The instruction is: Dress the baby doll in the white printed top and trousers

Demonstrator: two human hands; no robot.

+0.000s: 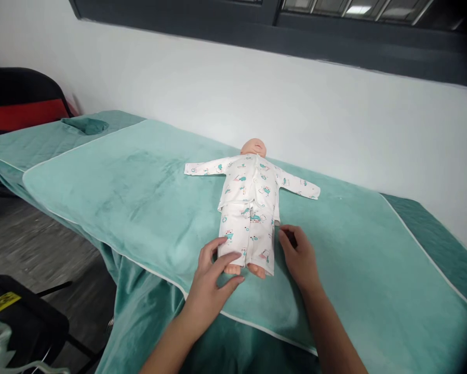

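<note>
A baby doll (253, 147) lies on its back in the middle of the bed, head toward the wall and feet toward me. It wears a white printed long-sleeved shirt (252, 179) with both sleeves stretched out sideways. Matching white printed trousers (235, 231) cover its legs, and the toes show below the cuffs. My left hand (213, 278) is open at the trouser leg on the left, fingertips on or just over the cloth. Beside the other leg, close to the shirt's lower corner, my right hand (300, 257) has its fingers curled in; whatever they pinch is hidden.
Under the doll a light green velvety sheet (151, 192) covers the bed. A face hole (85, 125) is at its left end. Behind runs a white wall (178, 78) below a dark window frame (217, 23). A black and red chair (23, 98) and a black bag (26, 317) stand left.
</note>
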